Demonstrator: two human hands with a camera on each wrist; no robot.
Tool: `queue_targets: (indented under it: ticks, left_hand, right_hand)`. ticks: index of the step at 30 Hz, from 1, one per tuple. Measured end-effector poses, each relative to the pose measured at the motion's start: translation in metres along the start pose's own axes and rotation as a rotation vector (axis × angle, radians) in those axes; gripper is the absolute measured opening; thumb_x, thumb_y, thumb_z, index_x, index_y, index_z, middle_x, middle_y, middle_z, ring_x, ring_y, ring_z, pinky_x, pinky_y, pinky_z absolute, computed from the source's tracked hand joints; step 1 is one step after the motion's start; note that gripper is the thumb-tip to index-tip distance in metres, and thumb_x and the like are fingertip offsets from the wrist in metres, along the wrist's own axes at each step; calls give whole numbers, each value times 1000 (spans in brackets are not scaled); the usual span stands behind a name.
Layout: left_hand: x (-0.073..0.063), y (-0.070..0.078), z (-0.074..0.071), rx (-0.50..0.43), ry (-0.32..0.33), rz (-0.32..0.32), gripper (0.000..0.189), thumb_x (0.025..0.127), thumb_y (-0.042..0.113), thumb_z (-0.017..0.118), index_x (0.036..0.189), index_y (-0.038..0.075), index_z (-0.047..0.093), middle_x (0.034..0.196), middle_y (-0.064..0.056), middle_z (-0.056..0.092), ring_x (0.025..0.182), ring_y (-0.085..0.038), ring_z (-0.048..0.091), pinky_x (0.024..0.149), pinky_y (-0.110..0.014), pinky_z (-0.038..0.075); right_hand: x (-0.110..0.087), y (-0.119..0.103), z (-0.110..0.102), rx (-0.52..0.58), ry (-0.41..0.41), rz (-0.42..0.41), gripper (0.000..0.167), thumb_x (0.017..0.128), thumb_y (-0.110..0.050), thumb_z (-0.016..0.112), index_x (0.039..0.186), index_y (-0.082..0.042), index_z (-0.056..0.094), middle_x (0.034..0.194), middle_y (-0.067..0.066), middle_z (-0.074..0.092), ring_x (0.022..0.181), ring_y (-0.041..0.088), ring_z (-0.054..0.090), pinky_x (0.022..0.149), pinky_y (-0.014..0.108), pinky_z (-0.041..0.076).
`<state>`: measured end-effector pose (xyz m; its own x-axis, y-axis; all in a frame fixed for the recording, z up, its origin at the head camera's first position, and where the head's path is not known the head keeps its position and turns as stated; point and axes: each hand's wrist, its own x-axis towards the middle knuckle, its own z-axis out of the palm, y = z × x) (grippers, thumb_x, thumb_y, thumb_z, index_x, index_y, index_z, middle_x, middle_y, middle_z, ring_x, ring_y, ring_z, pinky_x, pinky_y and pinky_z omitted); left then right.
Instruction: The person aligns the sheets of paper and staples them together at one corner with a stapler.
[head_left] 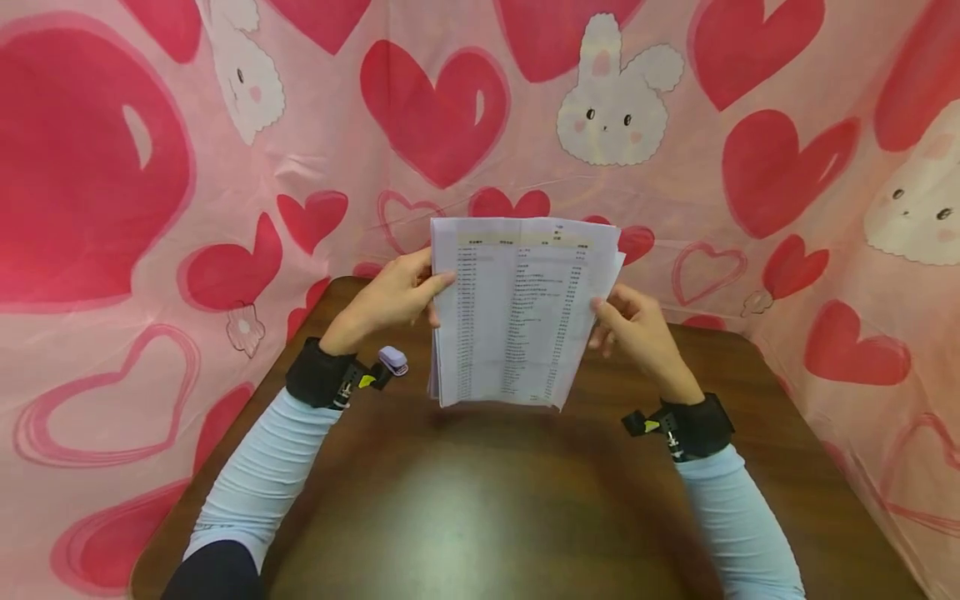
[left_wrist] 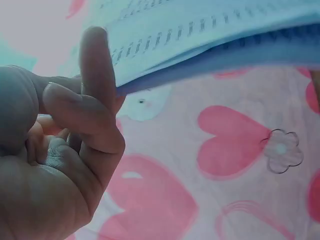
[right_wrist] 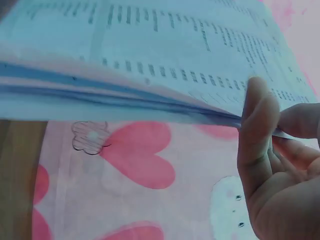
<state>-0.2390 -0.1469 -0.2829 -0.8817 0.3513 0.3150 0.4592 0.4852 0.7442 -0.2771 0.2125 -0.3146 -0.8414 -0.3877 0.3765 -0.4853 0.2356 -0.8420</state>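
Note:
A stack of printed paper sheets (head_left: 517, 317) is held upright above the table, its columns of text facing the head camera. My left hand (head_left: 397, 296) pinches the left edge, thumb on the front and fingers behind. On the opposite edge my right hand (head_left: 633, 329) pinches the sheets the same way. Both wrist views show the sheets lying slightly apart along the edge: the left wrist view has the paper (left_wrist: 200, 40) above the fingers, and the right wrist view shows several layers of paper (right_wrist: 150, 65) between thumb and fingers.
A small lilac stapler (head_left: 392, 359) lies on the brown wooden table (head_left: 465, 500), near the left wrist. Behind and at both sides hangs a pink cloth (head_left: 337, 100) with hearts and rabbits. Each wrist wears a black strap with a small camera.

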Motion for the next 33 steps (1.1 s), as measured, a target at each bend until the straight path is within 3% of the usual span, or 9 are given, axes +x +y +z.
queue_targets:
  ticks: [4, 8, 11, 15, 21, 27, 33]
  left_hand:
    - [-3, 1, 5, 59, 52, 25, 40, 98, 21, 59, 137, 15, 50, 113, -11, 69, 55, -18, 64, 45, -30, 45]
    - [-9, -13, 18, 30, 30, -28, 43, 99, 23, 58, 139, 14, 49, 110, -13, 69, 52, -18, 62, 47, -29, 46]
    - [-14, -23, 27, -5, -10, -75, 45, 99, 23, 58, 141, 13, 47, 112, -15, 68, 52, -19, 60, 48, -29, 47]
    - [-16, -29, 32, -22, -39, -93, 45, 98, 23, 59, 139, 12, 46, 113, -14, 67, 53, -21, 60, 52, -34, 51]
    - [-3, -16, 27, -1, -32, -20, 47, 97, 24, 61, 141, 14, 45, 116, -12, 68, 68, -22, 67, 58, -43, 56]
    - [4, 3, 18, -8, 42, 60, 41, 96, 18, 61, 137, 12, 53, 120, -11, 67, 84, -24, 69, 57, -33, 55]
    - [2, 0, 17, 6, 9, 21, 44, 94, 22, 66, 135, 14, 53, 120, -8, 68, 93, -22, 69, 69, -34, 56]
  right_hand:
    - [-3, 0, 4, -38, 37, -87, 26, 97, -13, 59, 121, -1, 61, 91, 17, 70, 59, 30, 65, 50, 35, 55]
    - [-15, 8, 13, -9, 25, -62, 24, 96, -3, 57, 119, 4, 60, 81, 29, 62, 55, 29, 62, 50, 34, 54]
    - [-25, 10, 19, -4, -22, -26, 30, 96, 0, 56, 126, 5, 56, 91, 32, 64, 53, 35, 59, 48, 35, 53]
    - [-29, 7, 24, -54, -88, 8, 40, 97, -5, 56, 137, -3, 51, 117, 26, 65, 53, 40, 53, 46, 34, 49]
    - [-18, 6, 15, -96, -86, -29, 39, 96, -4, 57, 135, -2, 53, 114, 26, 65, 46, 32, 49, 43, 30, 45]
    - [-14, 13, 3, -74, -70, -116, 44, 95, -8, 60, 138, -11, 53, 118, 16, 66, 56, 24, 60, 47, 30, 50]
    - [-17, -2, 6, -69, -71, -136, 52, 93, -1, 62, 142, -8, 48, 126, 18, 63, 61, 18, 61, 50, 23, 49]
